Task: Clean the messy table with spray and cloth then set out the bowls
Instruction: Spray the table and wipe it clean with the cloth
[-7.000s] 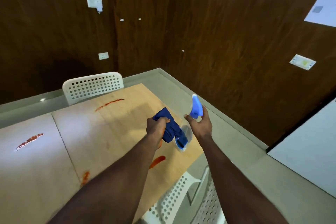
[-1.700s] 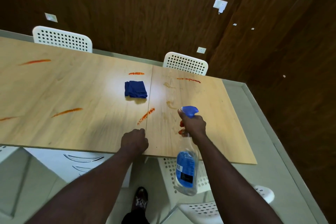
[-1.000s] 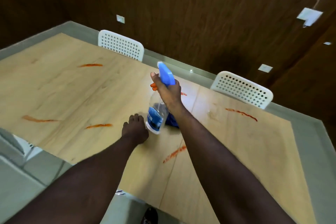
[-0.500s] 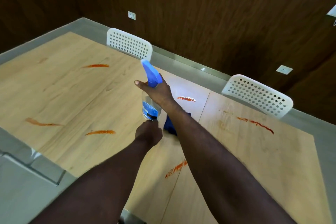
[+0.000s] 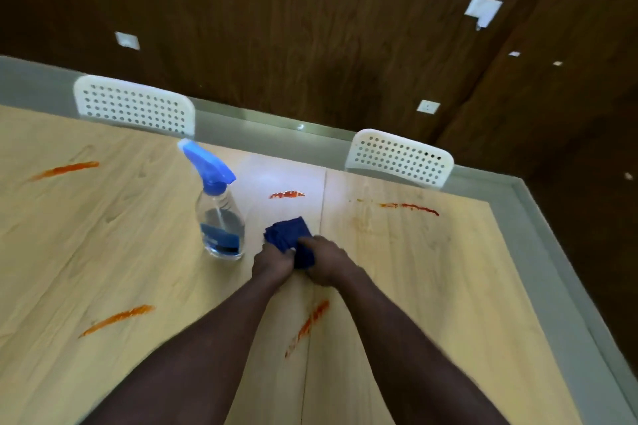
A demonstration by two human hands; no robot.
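The blue cloth (image 5: 288,235) lies on the wooden table (image 5: 103,252), and both hands are now on its near edge. The left hand (image 5: 272,262) curls its fingers round the cloth's left corner, and the right hand (image 5: 324,262) closes over its right side. Half a second ago the right hand held the spray bottle (image 5: 221,217) in the air; it has let go, and the bottle stands upright just left of the cloth, touched by neither hand. One red streak (image 5: 287,195) lies just beyond the cloth, and a second streak (image 5: 309,323) lies nearer than it, between the forearms. A white chair (image 5: 134,105) stands well beyond the cloth to the left
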